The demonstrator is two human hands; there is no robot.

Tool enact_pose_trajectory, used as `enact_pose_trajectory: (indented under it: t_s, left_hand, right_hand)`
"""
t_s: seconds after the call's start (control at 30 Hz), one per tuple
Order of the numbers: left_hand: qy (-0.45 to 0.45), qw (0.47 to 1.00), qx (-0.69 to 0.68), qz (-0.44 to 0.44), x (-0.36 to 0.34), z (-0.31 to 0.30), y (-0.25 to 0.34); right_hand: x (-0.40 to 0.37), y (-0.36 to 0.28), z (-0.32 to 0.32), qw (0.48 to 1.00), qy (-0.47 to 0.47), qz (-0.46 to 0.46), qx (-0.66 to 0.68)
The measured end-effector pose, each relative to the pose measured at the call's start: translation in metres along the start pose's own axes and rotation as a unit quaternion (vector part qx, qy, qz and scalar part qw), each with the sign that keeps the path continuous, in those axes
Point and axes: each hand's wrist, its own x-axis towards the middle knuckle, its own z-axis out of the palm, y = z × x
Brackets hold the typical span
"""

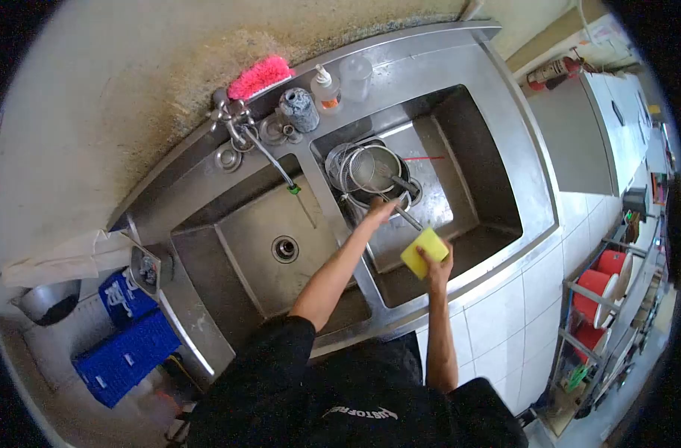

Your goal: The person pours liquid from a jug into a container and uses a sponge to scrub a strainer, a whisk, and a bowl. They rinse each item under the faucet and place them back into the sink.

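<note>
Over the right basin (497,187) of a steel double sink, my left hand (382,211) is closed around a long metal utensil (409,217); its kind cannot be made out. My right hand (439,270) grips a yellow sponge (424,254), which covers one end of that utensil. Just beyond my left hand, a wire mesh strainer (374,169) rests with other metal kitchenware at the left side of the basin. A thin red stick (425,157) lies beside the strainer.
A faucet (269,157) with a green tip points over the left basin (243,239). Along the back ledge are a pink fuzzy duster (260,77), a pump bottle (325,88) and a clear plastic cup (355,77). Blue crates (127,355) stand left; a rack with red-sided containers (598,287) stands right.
</note>
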Motion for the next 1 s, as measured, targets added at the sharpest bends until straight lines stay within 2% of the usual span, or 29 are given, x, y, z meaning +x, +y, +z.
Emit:
enact_pose_trajectory:
  t_s: [0.03,0.1,0.2,0.23,0.27,0.3,0.33,0.4,0.47,0.53,0.6,0.7,0.73,0.77,0.83,0.87,0.9,0.97,1.0]
  left_hand:
    - [-0.019,1.0,0.009,-0.004,0.0,0.008,0.0]
    - [0.072,0.997,-0.026,-0.003,0.004,0.041,-0.009]
    - [0.121,0.98,-0.16,-0.015,0.033,0.077,-0.037]
    - [0.052,0.977,-0.194,0.072,0.048,0.08,-0.05]
    - [0.036,0.955,-0.286,0.068,0.024,0.079,-0.035]
    - [0.016,0.925,-0.374,0.066,-0.009,0.075,-0.011]
    - [0.019,0.924,-0.377,0.066,-0.026,0.068,-0.003]
    - [-0.019,0.914,-0.38,0.14,-0.063,0.043,0.003]
    - [-0.07,0.935,-0.335,0.092,-0.166,-0.006,0.029]
    - [-0.091,0.958,-0.215,0.166,-0.228,-0.045,0.01]
    - [-0.109,0.975,-0.099,0.164,-0.292,-0.085,-0.003]
    - [-0.086,0.975,-0.121,0.162,-0.349,-0.124,-0.048]
    - [-0.087,0.979,-0.128,0.133,-0.362,-0.137,-0.066]
    - [-0.09,0.981,-0.136,0.102,-0.373,-0.147,-0.084]
    - [-0.043,0.98,-0.165,0.098,-0.385,-0.16,-0.117]
    - [-0.007,0.987,-0.131,0.092,-0.387,-0.165,-0.13]
    - [0.027,0.992,-0.096,0.082,-0.389,-0.17,-0.145]
    - [0.045,0.983,-0.15,0.093,-0.38,-0.175,-0.178]
    - [0.049,0.975,-0.189,0.105,-0.369,-0.177,-0.194]
  right_hand:
    - [-0.008,0.004,0.0,1.0,0.001,-0.014,0.018]
    - [-0.02,0.005,-0.007,0.997,-0.007,-0.05,-0.06]
    - [-0.031,-0.01,-0.018,0.999,-0.004,0.013,-0.036]
    - [-0.029,-0.009,-0.024,0.999,-0.006,0.017,-0.038]
    - [-0.028,-0.013,-0.028,1.0,0.005,0.003,-0.015]
    - [-0.02,-0.009,-0.041,0.998,0.003,-0.028,-0.058]
    - [-0.019,-0.021,-0.044,0.997,0.016,-0.043,-0.06]
    - [-0.015,-0.043,-0.054,0.996,0.032,-0.073,-0.041]
    - [-0.013,-0.066,-0.055,0.996,0.031,-0.086,0.012]
    - [-0.013,-0.095,-0.044,0.997,-0.004,-0.074,0.023]
    - [-0.016,-0.11,-0.025,0.994,-0.074,-0.062,0.054]
    - [-0.028,-0.118,0.027,0.986,-0.145,-0.084,-0.022]
    - [-0.038,-0.119,0.053,0.979,-0.164,-0.108,-0.045]
    - [-0.046,-0.116,0.073,0.971,-0.224,-0.07,-0.042]
    - [-0.066,-0.1,0.12,0.94,-0.304,-0.119,-0.102]
    - [-0.09,-0.102,0.152,0.928,-0.322,-0.142,-0.125]
    - [-0.096,-0.089,0.171,0.895,-0.403,-0.096,-0.166]
    - [-0.109,-0.052,0.22,0.847,-0.45,-0.193,-0.207]
    - [-0.111,-0.04,0.245,0.84,-0.459,-0.198,-0.21]
